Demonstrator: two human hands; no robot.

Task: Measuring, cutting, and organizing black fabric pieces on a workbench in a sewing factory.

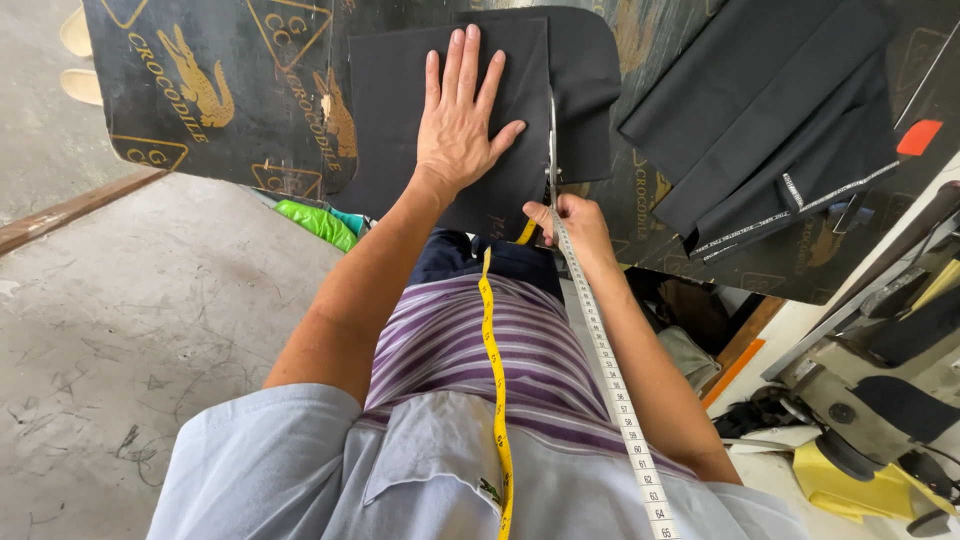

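My left hand (458,112) lies flat, fingers spread, on a folded piece of black cloth (400,90) on the dark printed table (200,90). Just to its right, my right hand (578,225) grips the handles of a pair of scissors (551,140), whose blades run up along the cloth's right edge. A measuring tape (497,370), yellow on one strand and white on the other, hangs round my neck and down over my striped shirt.
A stack of folded black fabric (770,110) lies at the table's right, with a small red piece (918,137) beside it. A sewing machine and yellow items (860,480) stand at lower right. A green bag (318,222) sits under the table edge. Concrete floor spreads to the left.
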